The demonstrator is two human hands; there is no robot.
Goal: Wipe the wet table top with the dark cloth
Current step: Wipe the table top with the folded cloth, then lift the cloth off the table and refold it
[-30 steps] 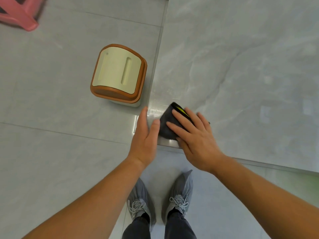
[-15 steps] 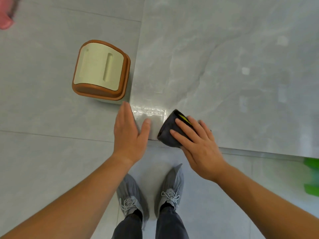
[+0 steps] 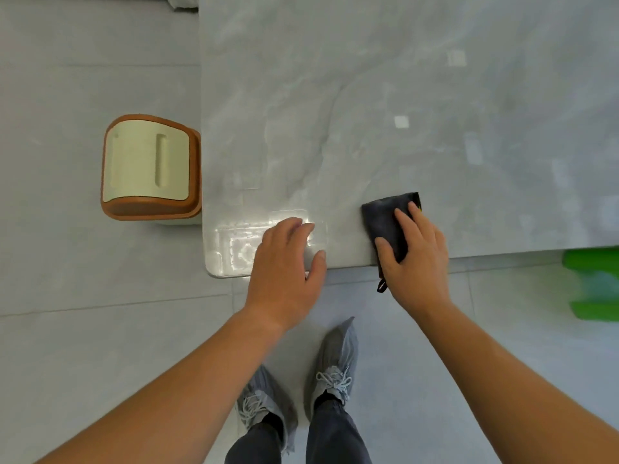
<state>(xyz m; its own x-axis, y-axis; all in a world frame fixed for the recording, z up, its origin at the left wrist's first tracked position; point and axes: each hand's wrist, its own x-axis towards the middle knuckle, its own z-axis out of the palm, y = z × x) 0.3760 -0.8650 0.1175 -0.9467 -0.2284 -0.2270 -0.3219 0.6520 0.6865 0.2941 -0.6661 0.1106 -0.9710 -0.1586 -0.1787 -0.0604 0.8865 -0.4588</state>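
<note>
Under the flat fingers of the right hand (image 3: pixel 415 259) lies the dark cloth (image 3: pixel 383 216); the wet patch (image 3: pixel 237 249) sits leftward, beneath the slack left hand (image 3: pixel 284 266)

Dark cloth (image 3: pixel 382 216): charcoal, folded to a small rectangle, yellow tag at the far right corner, thin loop dangling over the near edge. Flat on the surface (image 3: pixel 335 112), right at that edge, pressed under the right hand (image 3: pixel 415 259). Surface pale grey, marbled, glossy; wet, shining patch at the near left corner, left of the cloth.
</note>
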